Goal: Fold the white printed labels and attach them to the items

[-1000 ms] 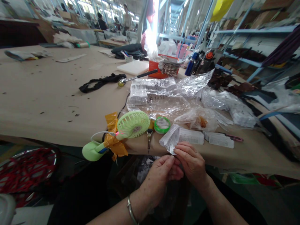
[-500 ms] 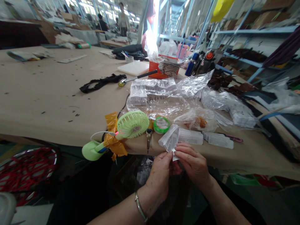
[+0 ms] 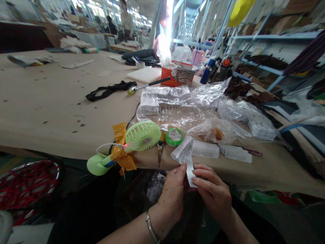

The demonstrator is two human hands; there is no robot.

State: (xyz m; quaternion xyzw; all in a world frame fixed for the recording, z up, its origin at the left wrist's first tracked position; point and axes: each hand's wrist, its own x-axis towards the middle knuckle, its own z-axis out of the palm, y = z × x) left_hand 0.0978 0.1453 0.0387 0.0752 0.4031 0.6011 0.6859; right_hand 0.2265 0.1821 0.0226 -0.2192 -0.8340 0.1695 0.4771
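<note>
A small white printed label (image 3: 190,173) is pinched between the thumb and fingers of my left hand (image 3: 172,191), just off the table's front edge. My right hand (image 3: 214,189) has its fingertips closed on the label's lower right side. The label's upper end meets a fanned bunch of white labels (image 3: 181,150) lying at the table edge; I cannot tell whether they are joined. Right of the bunch lie a row of printed labels (image 3: 205,149) and a second stack of labels (image 3: 236,154). My fingers hide part of the held label.
A green clip fan (image 3: 143,136) is taped to the table edge at left, beside a small screwdriver-like tool (image 3: 159,152) and a round green container (image 3: 174,136). Clear plastic bags (image 3: 172,112) lie behind. A hammer-like tool (image 3: 152,82) and black fabric strip (image 3: 109,89) lie farther back.
More of the label now shows between my hands, hanging lower. My right hand has shifted slightly down and right, while my left hand stays nearly in place.
</note>
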